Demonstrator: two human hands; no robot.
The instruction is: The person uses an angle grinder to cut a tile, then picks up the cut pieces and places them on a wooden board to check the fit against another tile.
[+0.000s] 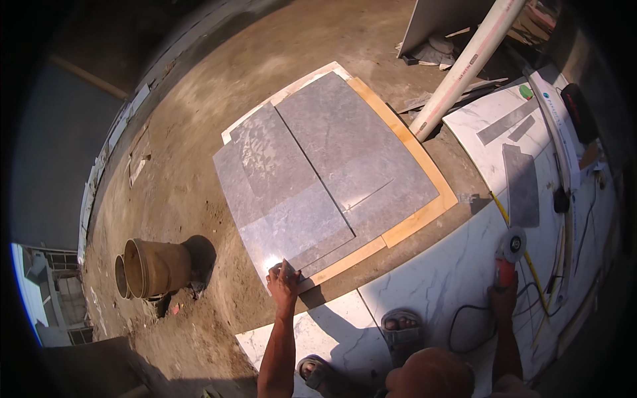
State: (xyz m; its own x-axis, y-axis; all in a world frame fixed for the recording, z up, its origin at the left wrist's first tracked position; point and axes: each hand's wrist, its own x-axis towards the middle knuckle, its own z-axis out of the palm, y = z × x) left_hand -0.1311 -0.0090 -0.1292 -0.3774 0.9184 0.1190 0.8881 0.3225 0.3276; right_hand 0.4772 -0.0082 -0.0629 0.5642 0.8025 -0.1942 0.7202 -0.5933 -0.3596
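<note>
My left hand (284,286) rests on the near left corner of a grey floor tile (265,192), its fingers apart on the surface. The tile lies beside another grey tile (358,132), with a dark line between them. A thin straight line crosses the right one near its front. Under both, the edges of a wood-toned tile (421,225) and a pale one (232,129) stick out. At the right, my right hand (502,302) is closed round the red body of an angle grinder (507,268). Its disc (513,244) points away from me.
White marbled slabs (431,265) lie under my sandalled feet (401,328) and to the right. Grey offcuts (522,186), a yellow tape measure (534,272) and a black cord (458,331) lie there. A white pipe (464,66) slants behind; buckets (156,268) stand left.
</note>
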